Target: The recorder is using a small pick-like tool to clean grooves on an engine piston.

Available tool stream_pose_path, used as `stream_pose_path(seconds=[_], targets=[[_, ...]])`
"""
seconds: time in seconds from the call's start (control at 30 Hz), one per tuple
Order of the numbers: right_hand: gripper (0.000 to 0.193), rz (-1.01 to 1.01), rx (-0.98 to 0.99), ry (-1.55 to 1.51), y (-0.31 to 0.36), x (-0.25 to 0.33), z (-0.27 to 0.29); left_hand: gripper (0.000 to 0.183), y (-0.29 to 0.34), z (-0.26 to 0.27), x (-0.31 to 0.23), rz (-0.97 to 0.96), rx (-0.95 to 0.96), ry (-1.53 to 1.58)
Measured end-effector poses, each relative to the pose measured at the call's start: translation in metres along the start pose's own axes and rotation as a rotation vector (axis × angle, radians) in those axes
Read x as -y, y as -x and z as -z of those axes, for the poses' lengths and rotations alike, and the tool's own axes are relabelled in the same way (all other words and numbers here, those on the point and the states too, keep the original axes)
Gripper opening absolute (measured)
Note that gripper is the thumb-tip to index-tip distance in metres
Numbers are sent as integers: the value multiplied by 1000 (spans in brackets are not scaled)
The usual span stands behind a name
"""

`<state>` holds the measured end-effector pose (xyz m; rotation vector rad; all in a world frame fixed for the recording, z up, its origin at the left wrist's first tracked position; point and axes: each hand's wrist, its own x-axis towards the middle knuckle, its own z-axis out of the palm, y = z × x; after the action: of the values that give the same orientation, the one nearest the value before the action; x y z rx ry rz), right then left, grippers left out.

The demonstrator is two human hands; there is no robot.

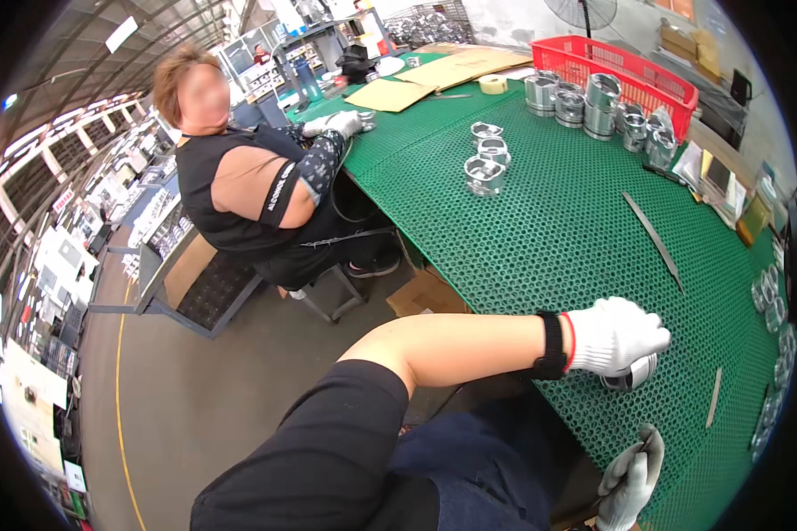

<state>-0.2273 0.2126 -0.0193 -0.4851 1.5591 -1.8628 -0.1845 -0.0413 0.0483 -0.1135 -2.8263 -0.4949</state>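
Observation:
My left hand (618, 338), in a white knit glove, reaches across the near side of the green mat (558, 239). Its fingers are curled closed over a silver metal piston (630, 373), which shows only in part below the glove. Closer to my body, my right hand (631, 478) is also gloved, with grey fingertips. Its fingers are stretched upward beside the bench edge, and nothing shows in them. Two thin flat files lie on the mat: a longer file (653, 243) beyond my left hand and a shorter file (714, 398) to its right.
Three pistons (485, 175) stand mid-bench. More pistons (600, 106) stand before a red basket (615, 80) at the far right; several line the right edge (775, 310). Cardboard sheets (460, 66) and a tape roll (493, 84) lie farther back. A gloved co-worker (248, 177) sits at left.

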Motion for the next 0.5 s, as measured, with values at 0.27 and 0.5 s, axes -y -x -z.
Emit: stream_pose_path(seconds=[0.27, 0.5], targets=[[41, -34, -13, -19, -1, 11, -13, 50, 105, -4, 41, 422, -232, 1076], [44, -27, -22, -9, -2, 9, -15, 45, 131, -13, 64, 617, -580, 1878]])
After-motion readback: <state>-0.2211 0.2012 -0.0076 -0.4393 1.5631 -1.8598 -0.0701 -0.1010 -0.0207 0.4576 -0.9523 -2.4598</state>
